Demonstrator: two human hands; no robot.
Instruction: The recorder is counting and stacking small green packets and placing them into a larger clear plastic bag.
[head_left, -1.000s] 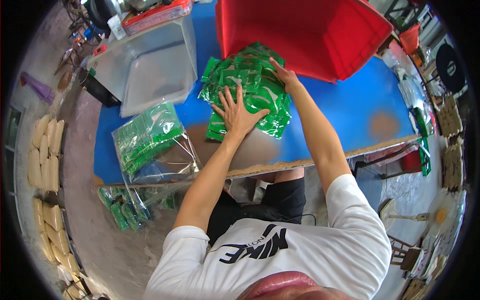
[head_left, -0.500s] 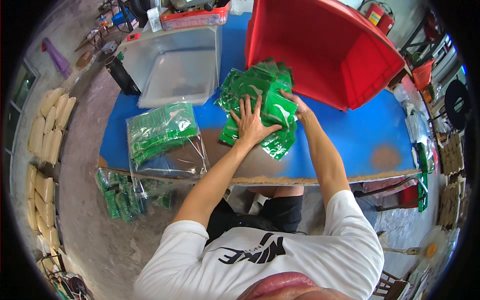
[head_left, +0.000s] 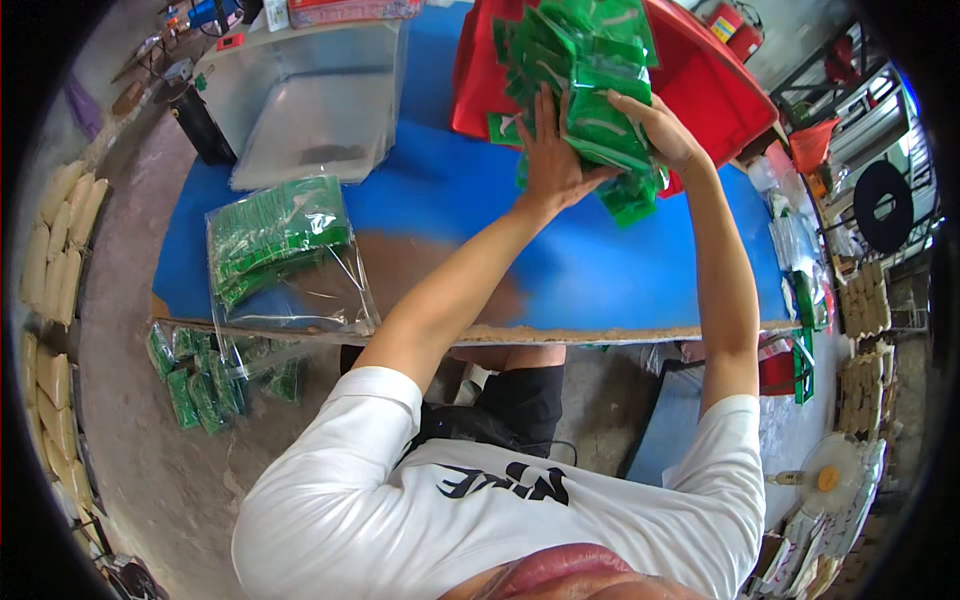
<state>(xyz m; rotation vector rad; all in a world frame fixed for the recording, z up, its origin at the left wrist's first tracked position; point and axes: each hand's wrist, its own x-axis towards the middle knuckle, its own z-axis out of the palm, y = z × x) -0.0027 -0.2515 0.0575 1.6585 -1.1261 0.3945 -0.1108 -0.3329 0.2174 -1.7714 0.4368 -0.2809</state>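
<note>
A loose heap of shiny green packets point(head_left: 600, 75) is lifted off the blue table, held between my two hands. My left hand point(head_left: 553, 165) presses against its near left side, fingers spread up along it. On the right side, my right hand point(head_left: 660, 130) grips the heap with the thumb laid over the front packets. Behind the packets stands a red bin point(head_left: 715, 85), tipped with its opening toward me and partly hidden by them. A clear plastic bag point(head_left: 345, 290) with green packets stacked in rows point(head_left: 280, 225) lies at the table's left.
A clear, shallow container point(head_left: 320, 120) with flat plastic sheets and a black cylinder point(head_left: 200, 125) stand at the back left. Filled green bags point(head_left: 205, 390) lie on the floor below the left table edge. A fan point(head_left: 828, 478) is at the right.
Both hands have gathered the green packets, raised them off the table and carried them right and away from me, in front of the red bin. The view has shifted slightly.
</note>
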